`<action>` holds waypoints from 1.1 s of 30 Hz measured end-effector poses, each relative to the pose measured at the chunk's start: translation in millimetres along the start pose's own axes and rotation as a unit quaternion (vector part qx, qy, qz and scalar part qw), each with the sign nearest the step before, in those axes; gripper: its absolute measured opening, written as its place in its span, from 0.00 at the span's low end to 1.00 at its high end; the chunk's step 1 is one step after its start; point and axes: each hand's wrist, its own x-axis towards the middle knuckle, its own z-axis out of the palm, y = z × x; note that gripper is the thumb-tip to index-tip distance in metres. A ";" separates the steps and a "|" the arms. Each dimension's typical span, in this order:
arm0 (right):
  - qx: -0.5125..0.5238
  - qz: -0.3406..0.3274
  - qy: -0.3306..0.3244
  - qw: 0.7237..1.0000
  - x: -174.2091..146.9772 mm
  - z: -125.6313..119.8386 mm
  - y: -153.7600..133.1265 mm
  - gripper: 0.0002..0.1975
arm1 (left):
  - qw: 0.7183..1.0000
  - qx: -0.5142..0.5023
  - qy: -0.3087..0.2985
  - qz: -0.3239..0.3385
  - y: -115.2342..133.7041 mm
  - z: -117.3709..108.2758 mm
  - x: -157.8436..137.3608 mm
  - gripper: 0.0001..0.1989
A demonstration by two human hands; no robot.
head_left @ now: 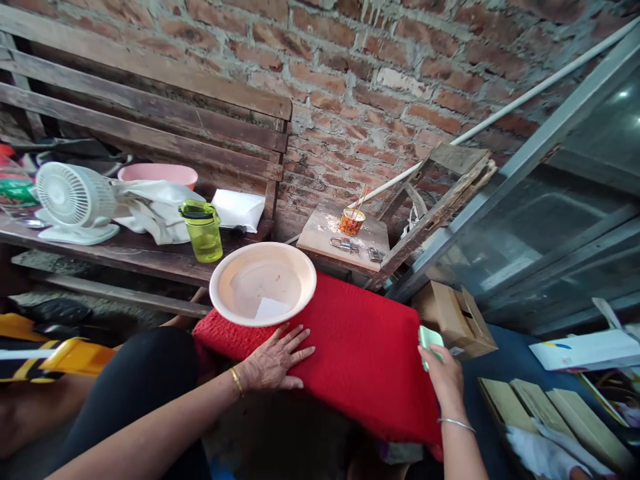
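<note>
My left hand [275, 363] lies flat with spread fingers on the front edge of a red cloth [360, 333] covering a low table or bench. Just beyond its fingertips stands a pale basin [220, 303] with a white piece [273, 308] lying inside. At the cloth's right edge, my right hand [445, 373] is closed round a small pale green block [431, 339]. Its exact kind is unclear, and my fingers hide part of it.
A wooden bench [200, 267] on the left carries a white fan [75, 197], a pink basin [157, 175] and a green bottle [205, 237]. Behind the cloth, a small stand [313, 233] bears a paper cup [351, 223] and padlocks [345, 245]. A cardboard box [445, 313] stands right.
</note>
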 end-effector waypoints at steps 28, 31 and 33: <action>-0.097 0.137 -0.060 0.984 38.9 2.2 -6.2 0.35 | 0.999 0.030 -0.036 0.008 4.5 -8.1 3.4 0.41; -0.061 0.036 -0.074 0.995 32.8 30.2 -67.1 0.32 | 0.999 0.027 -0.029 0.003 5.8 -8.7 2.2 0.40; -0.041 -0.040 -0.079 0.995 27.3 55.0 -117.8 0.28 | 0.999 0.025 -0.022 0.004 6.9 -9.6 1.7 0.40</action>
